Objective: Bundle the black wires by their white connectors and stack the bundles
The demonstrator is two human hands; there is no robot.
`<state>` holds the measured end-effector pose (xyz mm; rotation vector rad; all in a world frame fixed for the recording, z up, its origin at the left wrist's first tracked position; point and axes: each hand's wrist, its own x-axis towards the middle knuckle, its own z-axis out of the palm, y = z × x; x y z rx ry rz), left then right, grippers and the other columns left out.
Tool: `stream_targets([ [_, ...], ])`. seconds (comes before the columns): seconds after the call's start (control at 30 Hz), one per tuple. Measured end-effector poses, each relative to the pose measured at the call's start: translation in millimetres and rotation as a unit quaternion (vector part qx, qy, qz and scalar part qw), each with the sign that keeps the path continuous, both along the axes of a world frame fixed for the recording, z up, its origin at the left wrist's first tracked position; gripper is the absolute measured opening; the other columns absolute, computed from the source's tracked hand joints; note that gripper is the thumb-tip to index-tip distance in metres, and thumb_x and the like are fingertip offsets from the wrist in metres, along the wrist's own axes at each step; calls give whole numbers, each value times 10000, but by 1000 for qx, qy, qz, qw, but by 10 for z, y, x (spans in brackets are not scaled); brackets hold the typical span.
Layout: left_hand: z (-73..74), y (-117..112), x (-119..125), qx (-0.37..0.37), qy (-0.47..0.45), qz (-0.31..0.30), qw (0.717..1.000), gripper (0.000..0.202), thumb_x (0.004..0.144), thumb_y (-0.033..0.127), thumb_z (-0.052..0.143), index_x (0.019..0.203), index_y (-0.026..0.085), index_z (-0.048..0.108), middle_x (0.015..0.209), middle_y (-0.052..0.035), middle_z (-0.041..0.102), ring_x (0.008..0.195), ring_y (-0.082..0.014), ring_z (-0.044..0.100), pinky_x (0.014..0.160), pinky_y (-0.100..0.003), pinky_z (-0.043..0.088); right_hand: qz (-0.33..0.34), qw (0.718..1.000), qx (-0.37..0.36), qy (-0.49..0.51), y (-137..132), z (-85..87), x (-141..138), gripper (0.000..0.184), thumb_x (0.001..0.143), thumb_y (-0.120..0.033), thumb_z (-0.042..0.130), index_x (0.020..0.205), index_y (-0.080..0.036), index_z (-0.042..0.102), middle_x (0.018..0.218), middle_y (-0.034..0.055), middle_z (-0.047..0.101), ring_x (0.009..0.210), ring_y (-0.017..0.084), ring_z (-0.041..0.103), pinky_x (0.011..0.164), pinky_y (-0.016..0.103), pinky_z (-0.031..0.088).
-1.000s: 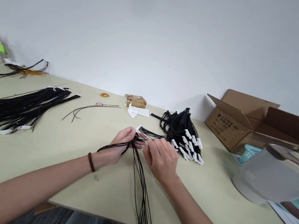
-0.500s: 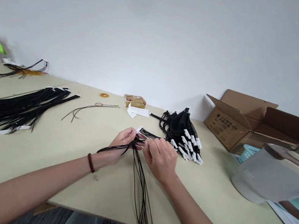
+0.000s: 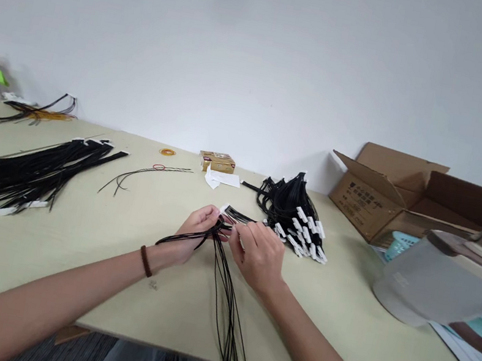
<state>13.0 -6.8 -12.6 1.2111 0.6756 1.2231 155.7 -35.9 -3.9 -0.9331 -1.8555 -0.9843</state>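
L hand [image 3: 194, 231] is clamping black wires [image 3: 215, 230] by their white plug [image 3: 223, 208] (brown band [image 3: 146, 261] on wrist); R hand [image 3: 259, 252] is pinching them, fingertips together.

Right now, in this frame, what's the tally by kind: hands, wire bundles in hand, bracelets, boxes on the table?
Hands: 2 (left hand, right hand)
Bundles in hand: 1 (black wire bundle)
Bracelets: 1 (brown bracelet)
Boxes: 2 (cardboard box, gold box)
Total: 6
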Motion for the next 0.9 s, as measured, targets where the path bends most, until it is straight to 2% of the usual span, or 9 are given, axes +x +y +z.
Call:
stream_targets([
  [0.5, -2, -13, 1, -7, -3, -12, 1000, 265, 745, 379, 587, 658, 165, 457, 617, 29, 454, 548, -77, 399, 533, -217, 348, 8, 1000, -4, 10, -4, 10, -5, 158, 806, -155, 507, 658, -194, 466, 521, -33, 451, 531, 113, 357, 534, 252, 263],
  [0.9, -19, -4, -6, 0, -8, -29, 1000, 266, 778, 368, 552, 673, 156, 431, 635, 29, 435, 560, -64, 388, 517, -191, 325, 23, 1000, -14, 15, -6, 3, -7, 133, 807, -155, 511, 679, -184, 491, 545, -24, 494, 536, 108, 386, 540, 245, 273],
])
